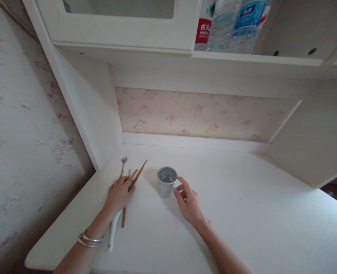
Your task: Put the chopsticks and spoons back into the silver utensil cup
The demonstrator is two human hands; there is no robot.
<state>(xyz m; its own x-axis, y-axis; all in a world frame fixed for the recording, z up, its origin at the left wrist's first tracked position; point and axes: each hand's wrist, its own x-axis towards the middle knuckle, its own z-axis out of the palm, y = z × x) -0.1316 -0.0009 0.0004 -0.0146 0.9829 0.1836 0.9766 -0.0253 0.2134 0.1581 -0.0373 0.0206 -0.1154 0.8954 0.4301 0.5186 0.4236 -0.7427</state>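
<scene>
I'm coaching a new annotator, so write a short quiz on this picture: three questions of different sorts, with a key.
1. True or false: the left hand lies over chopsticks.
2. Which is nearest the right hand?
A) bottles
B) cup
C) metal spoon
3. Fill the gap: the bangles are on the person's ____ wrist.

Key: 1 true; 2 B; 3 left.
</scene>
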